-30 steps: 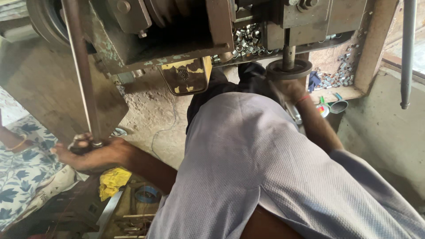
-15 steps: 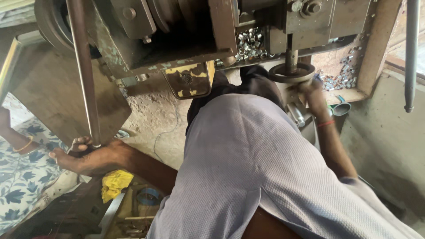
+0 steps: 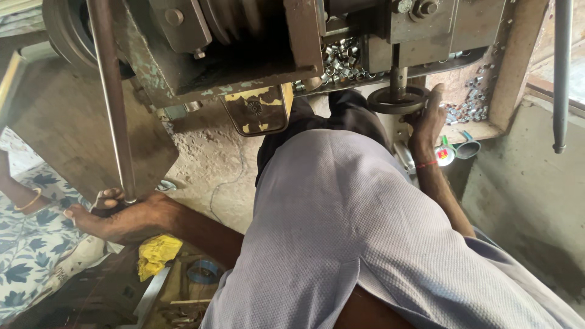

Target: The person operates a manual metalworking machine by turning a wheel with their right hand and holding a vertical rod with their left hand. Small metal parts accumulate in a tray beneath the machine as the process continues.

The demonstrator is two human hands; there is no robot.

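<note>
My left hand [image 3: 119,217] is closed around the lower end of a long metal rod [image 3: 111,103], which runs down in front of a rusty steel plate [image 3: 73,137]. My right hand [image 3: 428,117], with a red thread at the wrist, reaches up and grips the right rim of a dark round handwheel [image 3: 395,100] on a vertical shaft under the machine [image 3: 244,49]. My grey-shirted torso [image 3: 365,231] fills the middle and hides the ground below it.
A heap of small shiny metal parts [image 3: 341,58] lies on the machine's ledge, with more at the right [image 3: 466,109]. A yellow cloth [image 3: 157,254] and a blue tape roll [image 3: 204,272] lie below my left arm. Another person's arm with a bangle [image 3: 21,196] rests on floral fabric [image 3: 30,250]. A grey bar [image 3: 562,73] hangs at right.
My right hand has slid to the right side of the handwheel and taken hold of its rim. My left hand has stayed on the rod's lower end.
</note>
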